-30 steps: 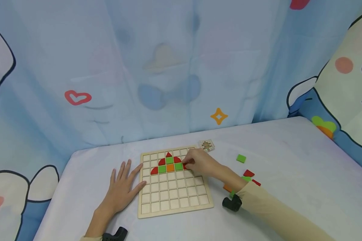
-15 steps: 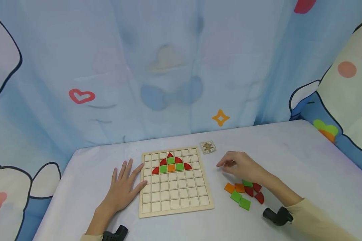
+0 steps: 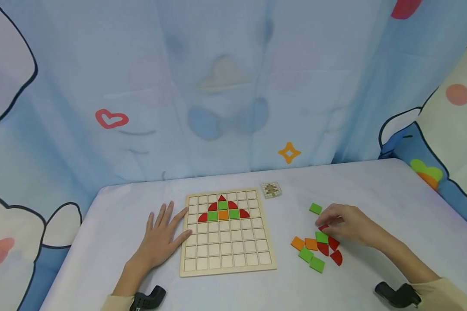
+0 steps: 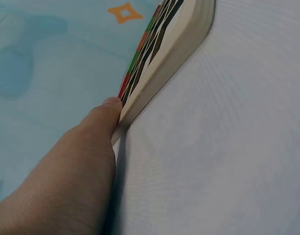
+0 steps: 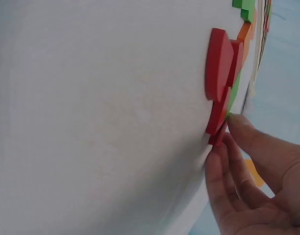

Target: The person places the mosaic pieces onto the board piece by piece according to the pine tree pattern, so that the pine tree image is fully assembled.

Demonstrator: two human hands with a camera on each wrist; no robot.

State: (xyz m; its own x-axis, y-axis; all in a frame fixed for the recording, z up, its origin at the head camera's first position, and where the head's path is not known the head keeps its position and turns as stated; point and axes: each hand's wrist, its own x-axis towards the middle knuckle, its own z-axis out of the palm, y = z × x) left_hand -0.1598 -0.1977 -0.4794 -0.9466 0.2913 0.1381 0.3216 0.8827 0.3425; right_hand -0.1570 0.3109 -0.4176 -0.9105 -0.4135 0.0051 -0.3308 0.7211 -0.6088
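Observation:
My left hand [image 3: 159,239] lies spread on the white cloth, its thumb and index finger touching the left edge of the wooden grid board [image 3: 227,249]. On the board, red, green and orange tiles [image 3: 223,214] form a stepped peak with a red triangle on top. To the right, my right hand [image 3: 348,222] reaches down to a pile of loose tiles. Its thumb and fingers pinch a red tile [image 5: 217,138] at the pile's far end; the fingers partly hide its shape. Against it lie a green tile [image 3: 321,237] and red quarter-round tiles [image 3: 336,258].
Two orange tiles [image 3: 297,243] and two green tiles [image 3: 317,264] lie at the near left of the pile. A lone green tile [image 3: 315,208] sits farther back. Behind the board's right corner is a small pattern card [image 3: 271,190]. A blue printed curtain [image 3: 218,151] hangs behind the table.
My right hand has left the board's right side, where a red tile now lies in the grid, and moved right to the loose tiles. My left hand stays at the board's edge.

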